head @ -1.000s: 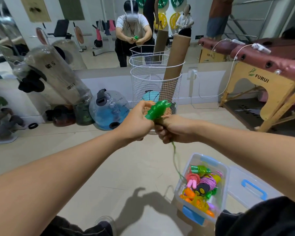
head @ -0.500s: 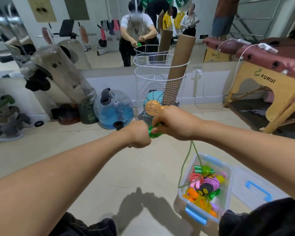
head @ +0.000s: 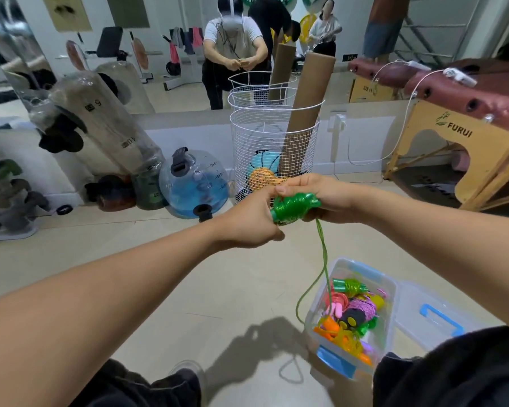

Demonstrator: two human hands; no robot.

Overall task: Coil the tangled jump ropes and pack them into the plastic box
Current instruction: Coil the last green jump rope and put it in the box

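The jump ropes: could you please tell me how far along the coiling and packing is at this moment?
Done: several coiled ropes already lie in the open plastic box. In hand: the left hand and right hand grip a green rope bundle, mostly wound. Left: its loose tail hangs down beside the box and needs winding on, then the bundle goes in and the lid, lying open beside it, gets closed.

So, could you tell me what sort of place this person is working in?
Most likely a gym or fitness studio: a wall mirror reflects a weight bench, a padded massage table stands on the right, and a water-filled training bag sits on the floor.
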